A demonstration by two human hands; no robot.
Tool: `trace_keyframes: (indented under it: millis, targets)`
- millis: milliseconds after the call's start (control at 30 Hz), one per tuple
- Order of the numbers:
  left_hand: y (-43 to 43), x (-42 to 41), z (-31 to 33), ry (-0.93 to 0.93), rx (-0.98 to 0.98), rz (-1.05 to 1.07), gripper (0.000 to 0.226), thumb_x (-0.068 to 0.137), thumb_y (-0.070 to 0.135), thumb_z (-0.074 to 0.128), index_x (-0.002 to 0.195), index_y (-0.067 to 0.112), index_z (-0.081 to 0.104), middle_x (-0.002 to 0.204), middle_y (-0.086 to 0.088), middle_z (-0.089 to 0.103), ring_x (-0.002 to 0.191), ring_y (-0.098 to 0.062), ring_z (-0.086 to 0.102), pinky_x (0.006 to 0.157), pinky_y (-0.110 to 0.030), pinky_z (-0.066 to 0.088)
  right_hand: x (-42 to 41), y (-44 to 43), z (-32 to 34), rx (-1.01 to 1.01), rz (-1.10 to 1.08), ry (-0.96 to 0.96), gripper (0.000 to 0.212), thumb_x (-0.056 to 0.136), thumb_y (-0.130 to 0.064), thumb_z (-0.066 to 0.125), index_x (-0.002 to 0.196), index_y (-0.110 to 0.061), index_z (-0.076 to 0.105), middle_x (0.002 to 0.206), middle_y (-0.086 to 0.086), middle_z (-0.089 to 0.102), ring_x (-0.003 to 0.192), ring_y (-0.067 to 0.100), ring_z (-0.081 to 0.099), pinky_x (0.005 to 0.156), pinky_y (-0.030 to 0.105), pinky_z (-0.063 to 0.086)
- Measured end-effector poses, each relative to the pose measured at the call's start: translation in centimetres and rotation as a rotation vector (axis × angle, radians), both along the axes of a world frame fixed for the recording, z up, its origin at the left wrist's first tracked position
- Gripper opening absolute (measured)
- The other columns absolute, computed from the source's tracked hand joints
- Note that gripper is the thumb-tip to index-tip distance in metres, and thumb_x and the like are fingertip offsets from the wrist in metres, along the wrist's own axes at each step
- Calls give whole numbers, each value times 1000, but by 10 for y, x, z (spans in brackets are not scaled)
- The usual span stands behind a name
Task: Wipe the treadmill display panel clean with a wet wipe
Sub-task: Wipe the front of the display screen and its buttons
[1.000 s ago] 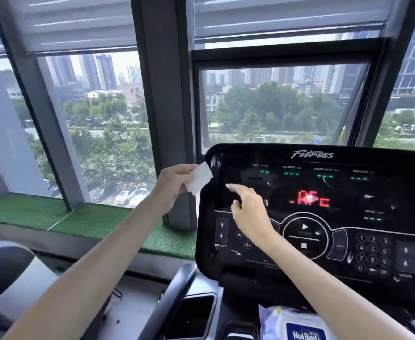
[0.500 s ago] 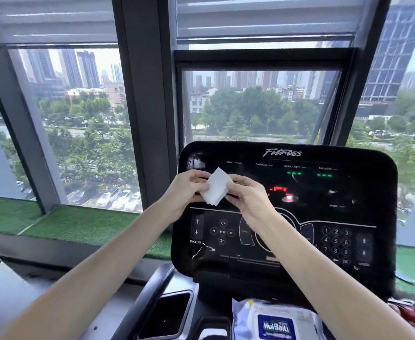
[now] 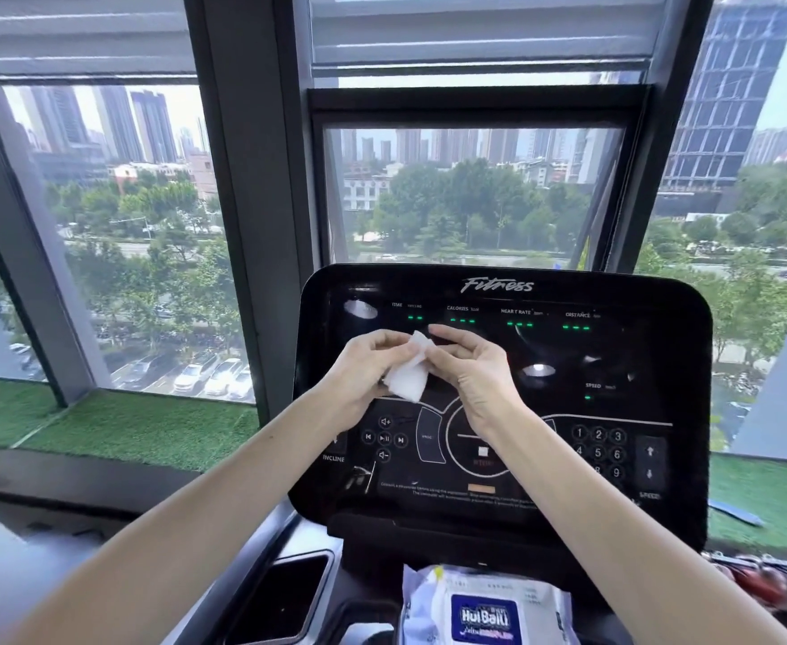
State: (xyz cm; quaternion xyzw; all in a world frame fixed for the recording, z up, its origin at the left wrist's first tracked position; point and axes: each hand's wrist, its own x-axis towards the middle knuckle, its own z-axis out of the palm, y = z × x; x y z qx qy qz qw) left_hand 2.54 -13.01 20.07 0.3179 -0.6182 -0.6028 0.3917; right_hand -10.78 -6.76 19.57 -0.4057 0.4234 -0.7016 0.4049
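A small folded white wet wipe [image 3: 408, 372] is held between both hands in front of the treadmill's black display panel [image 3: 615, 360]. My left hand [image 3: 366, 370] grips the wipe from the left and below. My right hand [image 3: 468, 365] pinches its upper right edge with fingertips. The wipe hovers in front of the panel's middle left; I cannot tell if it touches the surface. Green indicator lights glow along the panel's top row, and buttons and a number keypad sit lower down.
A pack of wet wipes [image 3: 484, 607] lies on the console tray below the panel. A dark cup-holder recess [image 3: 280, 598] is at its left. Large windows and a grey pillar [image 3: 243, 202] stand behind; green turf [image 3: 126, 425] lines the sill.
My left hand brought the wipe from left of the panel to its front. My right hand left the panel surface and took hold of the wipe too. The red readout is no longer lit.
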Motion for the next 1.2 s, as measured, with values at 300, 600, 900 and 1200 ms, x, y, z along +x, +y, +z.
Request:
trace_keyframes:
  millis: [300, 600, 900, 1200]
  targets:
    - [-7, 4, 4, 89, 121, 212, 19, 88, 3, 57, 102, 8, 68, 86, -4, 67, 73, -15, 62, 62, -32, 53, -25, -2, -5, 218, -238, 242, 23, 78, 1, 62, 100, -8, 65, 83, 9, 64, 75, 17, 61, 68, 24, 51]
    - [5, 3, 11, -169, -290, 140, 19, 88, 11, 62, 105, 18, 68, 89, -4, 69, 77, -8, 63, 63, -18, 48, -10, -1, 1, 241, 200, 339, 28, 84, -11, 65, 110, -19, 62, 93, 9, 71, 86, 19, 68, 72, 30, 56]
    - [9, 21, 8, -305, -233, 38, 25, 78, 11, 73, 102, 16, 66, 97, -6, 68, 86, -17, 67, 72, -29, 55, -8, -7, -1, 209, 161, 369, 17, 86, -17, 66, 90, -1, 64, 86, 9, 71, 77, 16, 71, 69, 30, 58]
    - [3, 32, 1, -285, 4, -25, 8, 83, 8, 68, 90, 6, 64, 95, -10, 69, 92, -21, 66, 82, -37, 55, 0, -11, -1, 124, 92, 393, 17, 78, -13, 74, 82, 0, 63, 79, 8, 66, 70, 13, 65, 62, 24, 55]
